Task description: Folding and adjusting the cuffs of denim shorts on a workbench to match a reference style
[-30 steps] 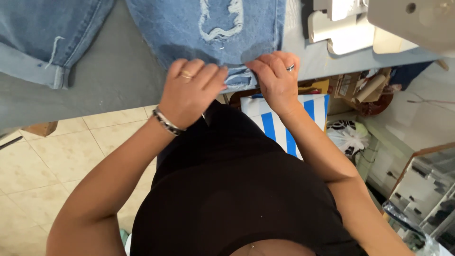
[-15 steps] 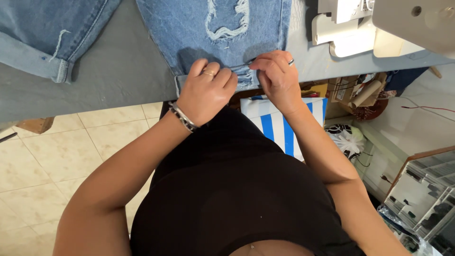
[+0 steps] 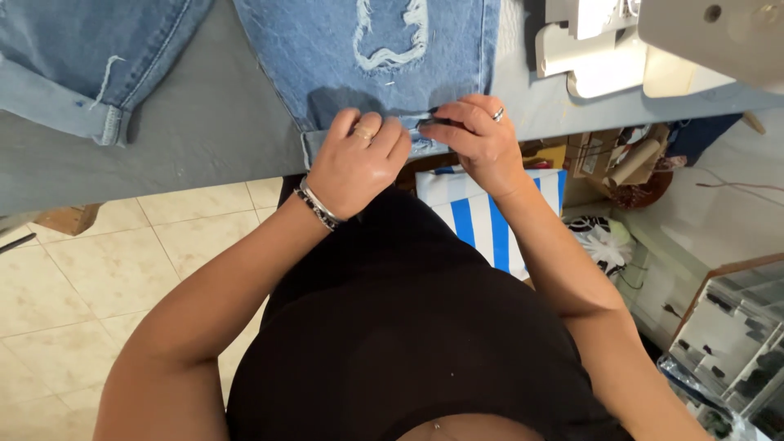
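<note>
Jeans legs: 2, cuffed | near leg [image 3: 392, 73]: light-blue, ripped, hem at table [image 3: 204, 139] edge | left hand [image 3: 357, 163]: grip pressing hem | right hand [image 3: 478, 139]: grip pinching small dark tool [image 3: 431, 123]

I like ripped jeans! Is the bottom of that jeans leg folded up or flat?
Folded up. The jeans leg shows a turned cuff at the table edge, and the left hand and right hand press on it.

Your left hand [image 3: 358, 159] lies on the jeans leg's hem [image 3: 392, 73] just left of your right-hand fingers [image 3: 457, 122], with the sewing machine [image 3: 653, 41] beyond them to the right.
</note>
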